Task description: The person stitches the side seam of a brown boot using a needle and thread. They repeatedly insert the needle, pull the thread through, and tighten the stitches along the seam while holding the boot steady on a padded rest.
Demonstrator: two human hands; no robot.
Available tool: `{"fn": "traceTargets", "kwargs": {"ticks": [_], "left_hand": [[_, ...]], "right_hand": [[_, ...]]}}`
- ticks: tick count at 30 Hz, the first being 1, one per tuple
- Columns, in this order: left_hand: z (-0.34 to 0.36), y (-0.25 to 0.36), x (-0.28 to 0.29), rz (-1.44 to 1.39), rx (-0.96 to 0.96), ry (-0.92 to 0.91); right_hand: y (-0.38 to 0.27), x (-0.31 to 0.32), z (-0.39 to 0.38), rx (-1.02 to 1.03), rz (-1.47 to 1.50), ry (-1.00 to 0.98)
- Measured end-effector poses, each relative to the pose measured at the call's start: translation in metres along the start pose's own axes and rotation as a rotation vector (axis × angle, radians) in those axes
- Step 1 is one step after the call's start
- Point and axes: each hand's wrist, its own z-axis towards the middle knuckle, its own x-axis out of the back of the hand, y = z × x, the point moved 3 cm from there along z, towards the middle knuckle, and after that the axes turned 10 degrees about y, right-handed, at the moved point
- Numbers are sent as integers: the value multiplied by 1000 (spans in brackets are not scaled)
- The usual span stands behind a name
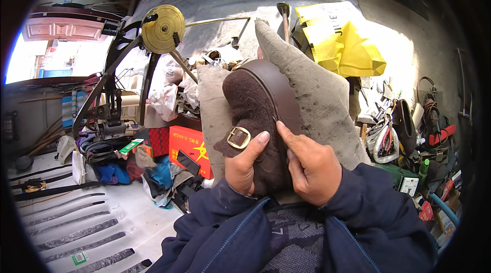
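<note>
A dark brown fuzzy shoe (250, 104) lies over my lap, toe pointing away and its smooth brown sole (280, 91) turned up to the right. On its left side sits a gold buckle (239, 138) with a brown strap. My left hand (241, 171) is closed round the shoe just below the buckle, thumb on the upper. At the seam between upper and sole, the fingers of my right hand (313, 171) are pinched together. A tiny light tip shows at the index fingertip; what the fingers hold is too small to make out.
A stained grey cloth (322, 104) covers my lap. At the left stands a black sewing machine with a gold wheel (163, 28), near a red box (190, 146). Dark strips (76, 234) lie on a white surface. A yellow bag (340, 43) and tools (432, 119) are to the right.
</note>
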Motion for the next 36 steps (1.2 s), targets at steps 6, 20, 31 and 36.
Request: {"fn": "traceTargets", "kwargs": {"ticks": [6, 20, 31, 36], "left_hand": [[5, -9, 9, 8, 66, 73], [7, -4, 1, 42, 38, 69], [8, -3, -3, 65, 17, 84], [8, -2, -3, 101, -17, 98]], "right_hand": [[-14, -5, -2, 27, -285, -168], [8, 26, -16, -170, 187, -8], [21, 27, -3, -112, 177, -47], [21, 27, -6, -81, 109, -92]]}}
